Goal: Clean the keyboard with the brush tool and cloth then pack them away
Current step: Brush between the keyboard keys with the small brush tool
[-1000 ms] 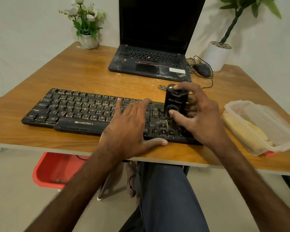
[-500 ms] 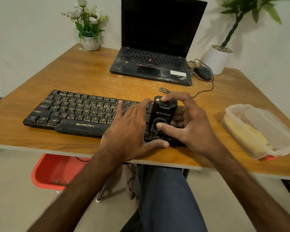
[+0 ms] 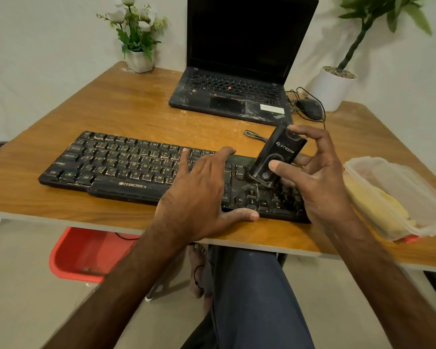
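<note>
Black STRIFF brush [image 3: 278, 154], ZEBRONICS keyboard [image 3: 126, 163]

"ZEBRONICS" on the keyboard [image 3: 126, 170], "STRIFF" on the brush tool [image 3: 277, 157], "ThinkPad" on the laptop [image 3: 237, 96].

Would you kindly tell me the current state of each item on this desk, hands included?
Laptop: lid open, screen dark.
Zebronics keyboard: flat on the table.
Brush tool: tilted, lower end on the keyboard.
Left hand: open, resting on the keyboard.
Right hand: gripping the brush tool.
Plastic container: holds yellow cloth; lid unclear.
</note>
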